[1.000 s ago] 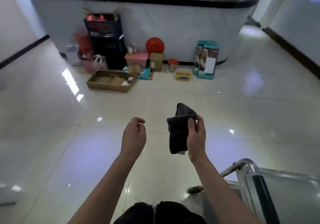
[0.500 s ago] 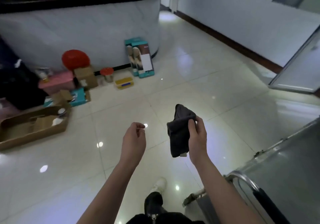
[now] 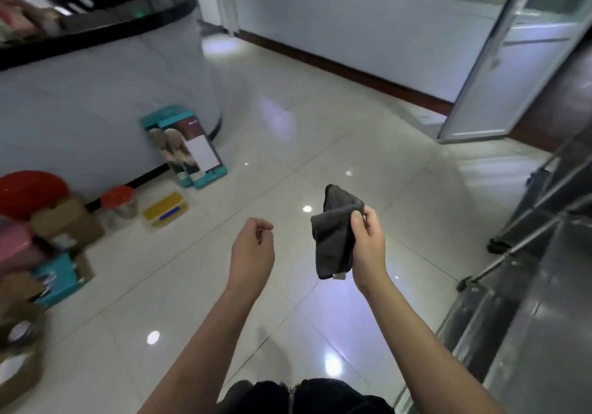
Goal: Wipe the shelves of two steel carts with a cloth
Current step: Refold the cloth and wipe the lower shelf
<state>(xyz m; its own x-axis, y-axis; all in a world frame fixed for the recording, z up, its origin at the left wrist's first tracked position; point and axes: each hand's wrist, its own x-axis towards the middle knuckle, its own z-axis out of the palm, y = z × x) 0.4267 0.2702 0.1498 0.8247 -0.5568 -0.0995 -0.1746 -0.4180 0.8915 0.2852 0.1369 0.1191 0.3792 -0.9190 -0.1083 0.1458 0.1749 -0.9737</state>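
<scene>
Here, in the head view, both bare forearms reach forward over a glossy tiled floor [image 3: 288,131]. The right hand [image 3: 368,247], at about four o'clock from the frame's centre, grips a folded dark grey cloth [image 3: 334,237]: the thumb presses across the cloth's upper edge and the fingers curl behind it, so the cloth hangs down along the palm with a small pale tag at its lower corner. The left hand [image 3: 253,250], just beside it at about six o'clock from the centre, holds nothing; its fingers are curled loosely inward, the tips near the thumb. A steel cart [image 3: 525,301] fills the frame's four-o'clock corner, its shelf surface blurred and apart from both hands. At ten o'clock a curved white counter [image 3: 105,99] with a black top stands on the floor, with a teal box [image 3: 189,147] leaning against its base. Further toward nine o'clock lie a yellow box [image 3: 165,210], a red-lidded jar [image 3: 118,203] and cardboard boxes [image 3: 67,224].
</scene>
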